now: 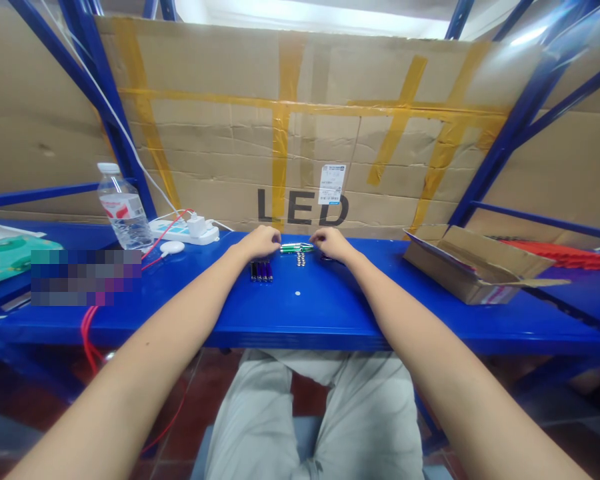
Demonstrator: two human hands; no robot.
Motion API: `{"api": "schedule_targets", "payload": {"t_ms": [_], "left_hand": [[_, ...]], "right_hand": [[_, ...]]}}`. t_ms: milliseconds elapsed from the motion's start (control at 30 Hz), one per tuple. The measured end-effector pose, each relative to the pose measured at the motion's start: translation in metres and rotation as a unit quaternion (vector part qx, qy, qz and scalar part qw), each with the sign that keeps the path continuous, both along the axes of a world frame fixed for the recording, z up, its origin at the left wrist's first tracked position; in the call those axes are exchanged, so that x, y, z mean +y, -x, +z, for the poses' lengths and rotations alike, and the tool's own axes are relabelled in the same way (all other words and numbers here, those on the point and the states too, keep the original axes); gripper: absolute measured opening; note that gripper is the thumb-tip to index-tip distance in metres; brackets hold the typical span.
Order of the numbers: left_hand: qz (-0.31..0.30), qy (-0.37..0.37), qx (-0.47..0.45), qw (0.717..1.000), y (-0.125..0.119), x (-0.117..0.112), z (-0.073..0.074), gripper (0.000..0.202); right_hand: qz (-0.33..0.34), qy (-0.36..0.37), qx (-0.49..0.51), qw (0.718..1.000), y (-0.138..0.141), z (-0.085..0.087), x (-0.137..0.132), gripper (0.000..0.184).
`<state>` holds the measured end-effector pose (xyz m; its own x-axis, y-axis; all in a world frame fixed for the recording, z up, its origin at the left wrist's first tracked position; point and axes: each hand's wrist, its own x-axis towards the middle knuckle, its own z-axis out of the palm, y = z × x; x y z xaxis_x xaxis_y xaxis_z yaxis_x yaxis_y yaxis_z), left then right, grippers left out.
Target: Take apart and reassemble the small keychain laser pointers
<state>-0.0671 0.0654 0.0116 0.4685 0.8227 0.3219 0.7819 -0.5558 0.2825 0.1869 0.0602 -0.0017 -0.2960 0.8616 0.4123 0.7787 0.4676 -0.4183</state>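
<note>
Both my arms reach forward over the blue table (pixel 310 313). My left hand (pixel 261 241) is curled, its fingertips on the left end of a small green and silver pen-like tube (pixel 296 248). My right hand (pixel 332 243) is curled too, its fingers at the tube's right end. A row of several dark purple tubes (pixel 261 271) lies just in front of my left hand. A little cluster of small silver button-like pieces (pixel 301 259) sits below the tube. One tiny white dot (pixel 297 293) lies nearer to me.
An open cardboard box (pixel 473 265) stands at the right. At the left are a water bottle (pixel 124 208), a white power strip (pixel 186 231) with red cable, and a white round puck (pixel 172 248). A taped cardboard wall marked LED (pixel 303 208) closes the back.
</note>
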Motion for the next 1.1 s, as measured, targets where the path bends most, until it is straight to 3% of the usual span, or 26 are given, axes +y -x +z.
{"api": "schedule_targets", "payload": {"t_ms": [133,233,400,700,1100], "left_hand": [[-0.034,0.108,0.020,0.993,0.019,-0.020,0.022,0.026],[-0.030,0.189,0.055,0.980,0.027,-0.036,0.035,0.060],[-0.015,0.234,0.136,0.962,0.028,-0.045,0.038,0.087],[-0.023,0.190,0.187,0.963,0.019,-0.047,0.032,0.084],[-0.028,0.196,0.124,0.972,0.014,-0.051,0.030,0.072]], "right_hand": [[-0.049,0.004,0.060,0.997,-0.016,0.005,-0.002,0.025],[-0.072,0.003,0.068,0.995,-0.019,0.007,-0.004,0.024],[-0.055,0.006,0.057,0.997,-0.012,0.007,-0.005,0.025],[-0.041,0.015,0.044,0.998,-0.011,0.004,-0.001,0.022],[-0.035,0.044,0.036,0.998,-0.008,0.005,-0.005,0.021]]}}
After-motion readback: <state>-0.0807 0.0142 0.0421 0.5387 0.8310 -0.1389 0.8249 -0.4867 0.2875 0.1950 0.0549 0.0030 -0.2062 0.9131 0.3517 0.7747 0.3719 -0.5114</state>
